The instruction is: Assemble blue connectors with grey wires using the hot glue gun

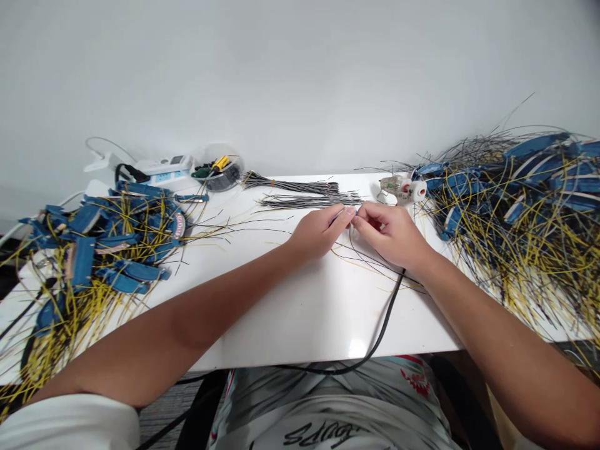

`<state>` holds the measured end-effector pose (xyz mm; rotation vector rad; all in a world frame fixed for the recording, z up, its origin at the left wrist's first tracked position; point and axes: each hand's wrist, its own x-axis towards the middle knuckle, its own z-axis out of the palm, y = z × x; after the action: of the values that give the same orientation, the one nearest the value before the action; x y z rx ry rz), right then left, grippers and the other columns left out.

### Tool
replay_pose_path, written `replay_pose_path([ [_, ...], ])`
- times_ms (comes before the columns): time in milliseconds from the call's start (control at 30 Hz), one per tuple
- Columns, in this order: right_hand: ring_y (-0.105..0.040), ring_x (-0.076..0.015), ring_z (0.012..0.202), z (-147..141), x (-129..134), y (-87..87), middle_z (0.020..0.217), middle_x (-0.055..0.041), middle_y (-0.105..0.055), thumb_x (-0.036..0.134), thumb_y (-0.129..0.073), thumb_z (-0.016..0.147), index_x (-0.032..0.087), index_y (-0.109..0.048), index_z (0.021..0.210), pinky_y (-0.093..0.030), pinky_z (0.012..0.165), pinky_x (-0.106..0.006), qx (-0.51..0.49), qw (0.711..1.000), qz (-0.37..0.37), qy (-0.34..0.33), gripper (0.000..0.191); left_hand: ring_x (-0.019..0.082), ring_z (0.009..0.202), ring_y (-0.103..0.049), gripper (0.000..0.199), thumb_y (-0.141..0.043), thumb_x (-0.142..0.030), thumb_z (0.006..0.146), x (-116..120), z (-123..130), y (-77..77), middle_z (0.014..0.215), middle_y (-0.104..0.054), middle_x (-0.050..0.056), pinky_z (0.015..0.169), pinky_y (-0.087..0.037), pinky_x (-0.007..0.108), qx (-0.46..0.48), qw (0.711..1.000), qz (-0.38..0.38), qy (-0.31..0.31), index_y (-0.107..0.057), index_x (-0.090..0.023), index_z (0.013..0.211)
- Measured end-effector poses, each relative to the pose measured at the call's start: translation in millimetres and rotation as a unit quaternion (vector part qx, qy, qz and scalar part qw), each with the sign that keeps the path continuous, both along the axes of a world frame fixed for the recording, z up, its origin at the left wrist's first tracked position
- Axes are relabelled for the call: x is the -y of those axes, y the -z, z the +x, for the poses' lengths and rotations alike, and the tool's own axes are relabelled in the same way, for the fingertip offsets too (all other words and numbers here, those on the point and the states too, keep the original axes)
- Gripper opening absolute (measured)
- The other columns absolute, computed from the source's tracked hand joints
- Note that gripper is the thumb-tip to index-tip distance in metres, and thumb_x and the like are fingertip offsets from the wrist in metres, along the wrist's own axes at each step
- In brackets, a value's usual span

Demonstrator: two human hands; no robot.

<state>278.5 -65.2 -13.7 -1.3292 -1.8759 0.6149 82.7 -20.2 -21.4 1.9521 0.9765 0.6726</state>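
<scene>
Flanking the hands (396,237), blue pieces (83,262) with yellow wires (96,306) lie heaped.

Left hand (319,231) and right hand (389,234) meet beside black wires (304,186).

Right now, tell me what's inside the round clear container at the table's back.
The clear container holds a yellow piece and dark pieces beside it; whatever lies beneath them is covered.

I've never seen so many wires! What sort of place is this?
Probably a wiring workbench, perhaps in a small workshop: a white table holds heaps of blue parts with yellow and black wires, plus neat bundles of dark wires.
</scene>
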Motion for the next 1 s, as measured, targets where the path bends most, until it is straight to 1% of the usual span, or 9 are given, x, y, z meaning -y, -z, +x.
replay_pose_path([
  [333,-0.038,-0.013,0.06,0.0,0.3,0.0,0.063,0.0034,-0.043,0.027,-0.062,0.098,0.022,-0.047,0.072,-0.029,0.058,-0.031,0.001,1.0,0.004,0.001,0.03,0.017,0.069,-0.044,0.046,-0.037,-0.054,0.11,1.4,-0.1,-3.1,0.071,-0.047,-0.001,0.066,-0.033,0.032,-0.004,1.0,0.004,0.01,-0.042,-0.021,0.077],
  [800,-0.039,-0.0123,0.061,1.2,-0.4,1.7,0.064,0.0039,-0.044,0.025,-0.061,0.098,0.022,-0.048,0.073,-0.029,0.058,-0.031,0.003,1.0,0.004,0.0,0.029,0.016,0.069,-0.043,0.046,-0.038,-0.054,0.109,0.6,-0.1,-1.6,0.071,-0.044,-0.001,0.066,-0.033,0.031,-0.01,1.0,-0.002,0.007,-0.04,-0.021,0.077],
  [1000,-0.038,-0.0125,0.06,0.9,0.0,1.1,0.064,0.0042,-0.043,0.025,-0.061,0.098,0.022,-0.048,0.072,-0.029,0.057,-0.031,0.005,1.0,0.001,0.002,0.029,0.016,0.069,-0.043,0.046,-0.039,-0.054,0.109,0.7,0.3,-2.8,0.071,-0.046,-0.001,0.066,-0.033,0.031,-0.012,1.0,0.003,0.005,-0.041,-0.021,0.077],
])
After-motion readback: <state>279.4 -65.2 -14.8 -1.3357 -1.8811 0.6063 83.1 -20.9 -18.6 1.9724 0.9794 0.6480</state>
